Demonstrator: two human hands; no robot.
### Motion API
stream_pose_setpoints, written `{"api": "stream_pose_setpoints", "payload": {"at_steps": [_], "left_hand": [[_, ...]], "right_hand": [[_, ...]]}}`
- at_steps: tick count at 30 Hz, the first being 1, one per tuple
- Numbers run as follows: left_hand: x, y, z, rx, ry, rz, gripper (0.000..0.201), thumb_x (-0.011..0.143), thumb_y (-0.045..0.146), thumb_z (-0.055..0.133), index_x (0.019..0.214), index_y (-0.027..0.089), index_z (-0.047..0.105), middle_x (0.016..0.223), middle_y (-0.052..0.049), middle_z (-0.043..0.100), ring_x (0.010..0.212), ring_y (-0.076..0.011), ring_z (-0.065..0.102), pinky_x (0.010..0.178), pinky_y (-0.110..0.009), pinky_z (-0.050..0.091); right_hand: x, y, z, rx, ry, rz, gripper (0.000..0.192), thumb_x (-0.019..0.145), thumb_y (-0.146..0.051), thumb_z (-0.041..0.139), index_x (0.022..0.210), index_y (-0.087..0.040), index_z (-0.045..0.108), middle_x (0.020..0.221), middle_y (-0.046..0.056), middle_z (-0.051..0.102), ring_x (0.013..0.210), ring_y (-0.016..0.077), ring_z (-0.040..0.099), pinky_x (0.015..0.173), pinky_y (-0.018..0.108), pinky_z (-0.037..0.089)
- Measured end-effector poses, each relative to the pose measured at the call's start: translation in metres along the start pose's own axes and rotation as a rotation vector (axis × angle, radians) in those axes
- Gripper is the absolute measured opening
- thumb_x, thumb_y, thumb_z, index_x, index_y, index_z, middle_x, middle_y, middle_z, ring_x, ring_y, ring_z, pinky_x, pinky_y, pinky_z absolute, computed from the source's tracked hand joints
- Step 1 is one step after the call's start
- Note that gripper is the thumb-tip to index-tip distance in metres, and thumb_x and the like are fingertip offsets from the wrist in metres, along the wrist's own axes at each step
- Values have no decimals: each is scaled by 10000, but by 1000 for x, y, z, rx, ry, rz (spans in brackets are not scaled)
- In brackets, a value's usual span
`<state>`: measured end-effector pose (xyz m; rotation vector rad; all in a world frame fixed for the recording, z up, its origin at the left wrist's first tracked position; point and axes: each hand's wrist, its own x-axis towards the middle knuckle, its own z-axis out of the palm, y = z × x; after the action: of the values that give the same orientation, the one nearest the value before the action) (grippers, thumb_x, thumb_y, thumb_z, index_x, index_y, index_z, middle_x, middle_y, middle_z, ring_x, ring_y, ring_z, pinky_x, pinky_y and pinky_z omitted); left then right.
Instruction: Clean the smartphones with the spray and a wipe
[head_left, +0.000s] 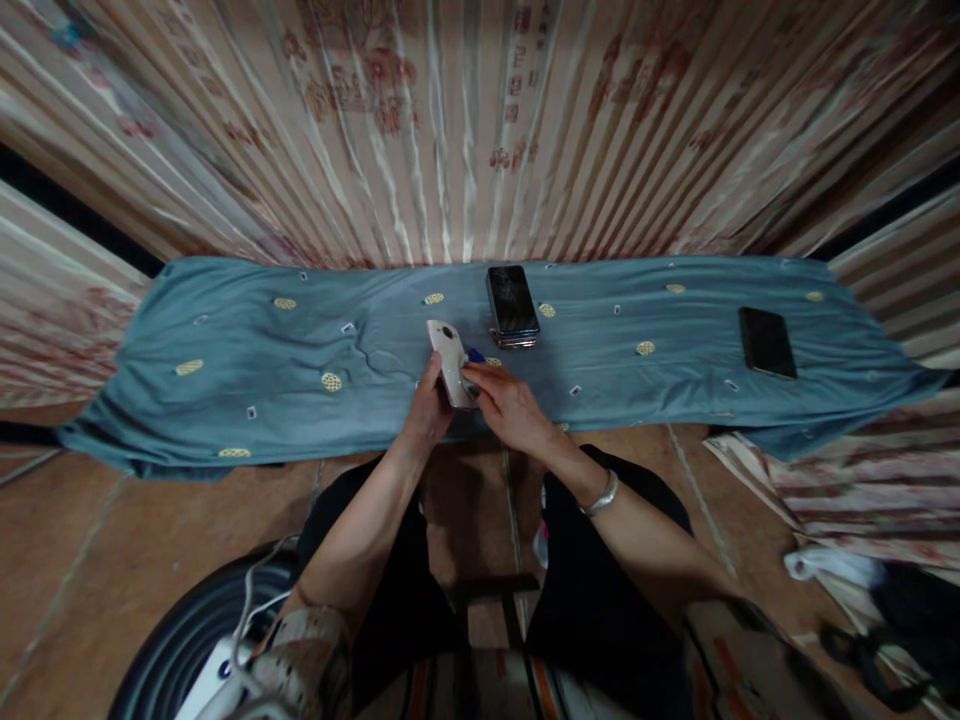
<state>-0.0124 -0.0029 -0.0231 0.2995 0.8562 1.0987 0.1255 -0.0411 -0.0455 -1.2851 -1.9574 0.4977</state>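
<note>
My left hand (pixel 429 405) grips a white phone (pixel 448 350) by its side, above the front of the cloth-covered surface. The phone is tilted, with its back and round camera patch facing up. Fingers of my right hand (pixel 514 408) are closed against the back of the phone. From them pokes a small dark-blue item (pixel 475 355), too small and covered to name. Just beyond my hands lies a stack of phones (pixel 513 300), the top one with its dark screen up.
A blue-green cloth (pixel 390 350) with yellow pineapple prints covers the long surface. Towards its right end lies a dark phone or small tablet (pixel 766 342). Patterned curtains (pixel 465 130) hang behind. At lower left, a white power strip (pixel 210 680) with cables rests on a black round object (pixel 172 630).
</note>
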Motion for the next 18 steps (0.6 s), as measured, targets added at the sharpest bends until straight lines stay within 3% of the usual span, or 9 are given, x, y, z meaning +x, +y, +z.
{"api": "stream_pose_setpoints", "payload": {"at_steps": [11,15,18], "left_hand": [[0,-10,-1,37,-8,-42,317,1027,381,553,974,131,741,865,-55,785,953,-185,759,874,-265,582],[-6,-17,3,29,-22,-33,307,1055,276,482,999,140,752,921,-46,793,989,-155,743,938,-245,554],[-9,-22,3,29,-78,-44,269,1027,276,540,1096,136,760,1039,-63,804,1099,-182,731,1023,-282,534]], "right_hand": [[-2,-9,2,35,40,-69,513,957,-73,471,1397,-240,677,1455,87,674,1387,216,601,1236,458,458],[3,-1,-3,7,38,-5,512,970,-101,472,1434,-226,647,1510,107,631,1429,237,564,1253,479,434],[6,3,-8,-18,58,15,502,984,-124,457,1447,-206,635,1533,121,611,1456,245,540,1267,489,416]]}}
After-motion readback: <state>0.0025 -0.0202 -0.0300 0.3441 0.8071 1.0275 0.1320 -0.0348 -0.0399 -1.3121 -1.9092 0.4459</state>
